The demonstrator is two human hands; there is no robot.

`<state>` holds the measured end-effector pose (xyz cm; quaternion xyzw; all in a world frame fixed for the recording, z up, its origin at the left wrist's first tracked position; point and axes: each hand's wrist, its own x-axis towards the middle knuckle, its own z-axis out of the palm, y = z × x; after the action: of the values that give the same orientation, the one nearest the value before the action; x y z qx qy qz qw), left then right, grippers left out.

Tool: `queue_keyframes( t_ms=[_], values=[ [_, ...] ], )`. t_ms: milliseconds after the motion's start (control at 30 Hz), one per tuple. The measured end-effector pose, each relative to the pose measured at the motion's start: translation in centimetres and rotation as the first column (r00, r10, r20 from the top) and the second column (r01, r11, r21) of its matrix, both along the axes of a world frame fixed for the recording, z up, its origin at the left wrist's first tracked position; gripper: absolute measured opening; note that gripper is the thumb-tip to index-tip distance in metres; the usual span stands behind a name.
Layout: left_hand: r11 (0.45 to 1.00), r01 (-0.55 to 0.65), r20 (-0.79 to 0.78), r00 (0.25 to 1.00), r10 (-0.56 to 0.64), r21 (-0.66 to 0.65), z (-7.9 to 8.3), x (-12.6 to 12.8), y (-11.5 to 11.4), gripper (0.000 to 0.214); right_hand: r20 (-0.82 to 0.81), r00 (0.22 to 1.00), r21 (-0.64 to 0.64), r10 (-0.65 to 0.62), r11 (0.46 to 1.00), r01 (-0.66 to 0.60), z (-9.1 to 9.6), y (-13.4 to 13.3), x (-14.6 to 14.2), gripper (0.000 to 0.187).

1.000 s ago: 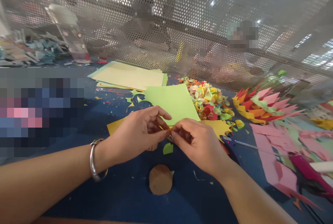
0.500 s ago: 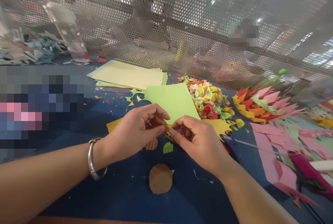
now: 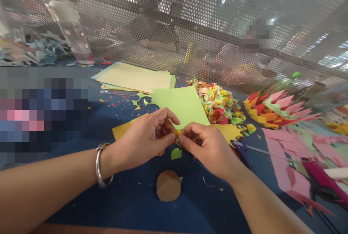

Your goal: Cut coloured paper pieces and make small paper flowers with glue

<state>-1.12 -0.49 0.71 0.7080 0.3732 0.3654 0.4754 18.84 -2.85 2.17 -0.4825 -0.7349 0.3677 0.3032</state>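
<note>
My left hand (image 3: pixel 149 134), with a silver bangle at the wrist, and my right hand (image 3: pixel 205 145) meet fingertip to fingertip above the blue table (image 3: pixel 201 208). Between them they pinch a small yellow piece of paper (image 3: pixel 178 133), mostly covered by the fingers. Just behind lies a light green paper sheet (image 3: pixel 179 103), over yellow paper (image 3: pixel 227 131) that sticks out on both sides. Below the fingertips rests a small green paper scrap (image 3: pixel 176 153). Nearer to me is a round brown cardboard disc (image 3: pixel 168 186).
Behind are a paper stack (image 3: pixel 136 78) and a heap of folded paper bits (image 3: pixel 217 101). To the right lie spiky paper petals (image 3: pixel 280 109), pink paper (image 3: pixel 280 161) and a magenta-handled tool (image 3: pixel 323 178). A bottle (image 3: pixel 74 36) stands before a perforated screen (image 3: pixel 206 27), people behind it.
My left hand has shifted slightly to the right, its fingertips closer to the right hand's. It now hides most of a brown piece beneath it. Both hands still pinch the small yellow paper.
</note>
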Motion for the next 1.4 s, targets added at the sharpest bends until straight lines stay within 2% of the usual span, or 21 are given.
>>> queue_keyframes(
  t_ms=[267, 433, 633, 833, 1133, 1400],
  values=[
    [1.000, 0.021, -0.010, 1.000, -0.021, 0.003, 0.17, 0.05, -0.23, 0.018, -0.016, 1.000, -0.038, 0.003, 0.999, -0.004, -0.08, 0.00, -0.16, 0.018],
    [0.999, 0.032, 0.071, 0.997, -0.031, -0.012, 0.06, 0.34, -0.38, 0.027, 0.022, 1.000, 0.005, -0.021, 1.000, 0.020, 0.09, -0.12, -0.53, 0.015],
    [0.998, 0.057, 0.068, 0.996, -0.056, -0.012, -0.09, 0.31, -0.62, 0.030, 0.005, 1.000, 0.016, -0.024, 1.000, 0.023, 0.13, -0.46, -0.88, 0.017],
    [0.996, 0.063, 0.090, 0.994, -0.057, -0.064, -0.28, -0.02, -0.64, 0.031, -0.043, 0.999, -0.008, 0.005, 1.000, -0.005, 0.41, -0.59, -0.87, 0.015],
    [0.983, 0.066, 0.083, 0.995, -0.052, -0.173, 0.48, -0.32, -0.11, 0.035, -0.006, 1.000, -0.036, -0.022, 0.999, 0.021, 0.18, -0.09, -0.62, 0.014],
    [0.987, 0.054, 0.133, 0.991, -0.033, -0.154, 0.55, -0.26, 0.07, 0.034, -0.026, 0.999, -0.070, -0.020, 0.997, 0.018, 0.40, -0.27, -0.27, 0.012]
  ],
)
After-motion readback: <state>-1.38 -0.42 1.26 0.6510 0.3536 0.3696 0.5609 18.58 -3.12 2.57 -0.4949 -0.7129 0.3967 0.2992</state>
